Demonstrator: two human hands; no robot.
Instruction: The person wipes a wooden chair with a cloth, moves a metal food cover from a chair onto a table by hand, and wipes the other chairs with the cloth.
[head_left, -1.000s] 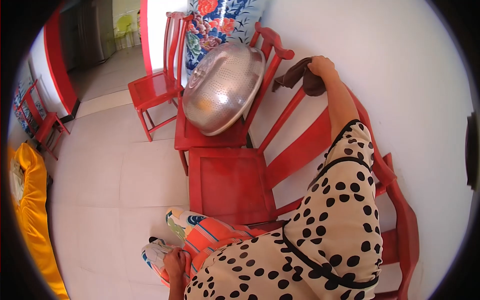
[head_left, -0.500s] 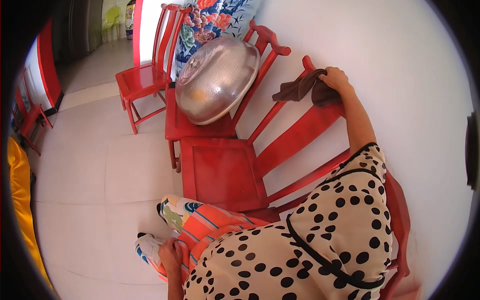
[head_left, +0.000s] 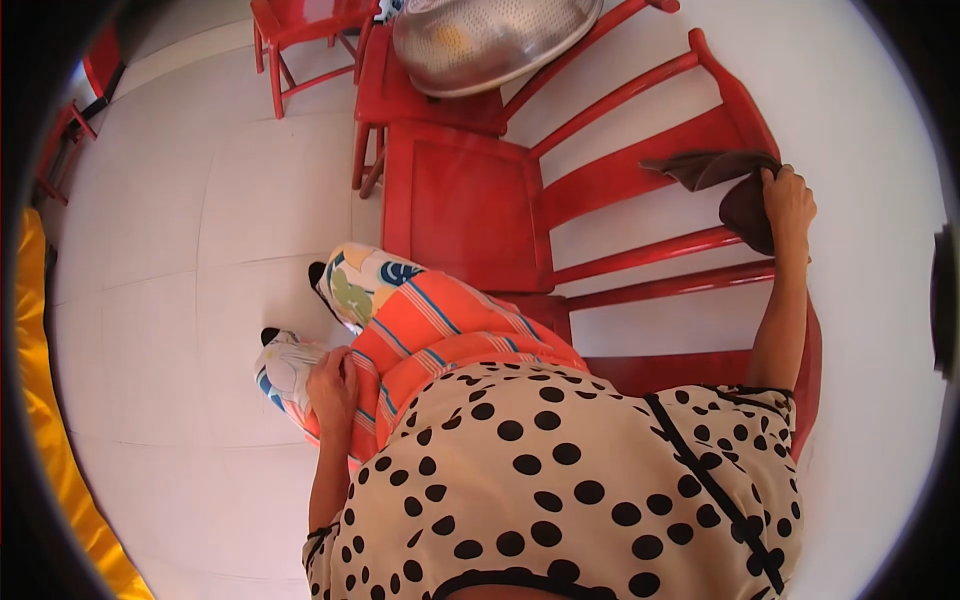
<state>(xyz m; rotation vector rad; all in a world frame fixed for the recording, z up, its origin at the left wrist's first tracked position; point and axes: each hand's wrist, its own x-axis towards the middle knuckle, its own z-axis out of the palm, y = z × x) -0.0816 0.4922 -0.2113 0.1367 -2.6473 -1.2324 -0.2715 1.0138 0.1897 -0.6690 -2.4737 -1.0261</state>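
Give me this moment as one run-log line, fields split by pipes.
right hand: gripping brown cloth at red chair back | left hand: at orange striped garment | metal strainer: tilted on neighbouring chair seat

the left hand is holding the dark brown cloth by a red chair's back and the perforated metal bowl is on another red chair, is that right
One slip: the head view shows the right hand, not the left hand, holding the dark brown cloth by a red chair's back. The perforated metal bowl is on another red chair.
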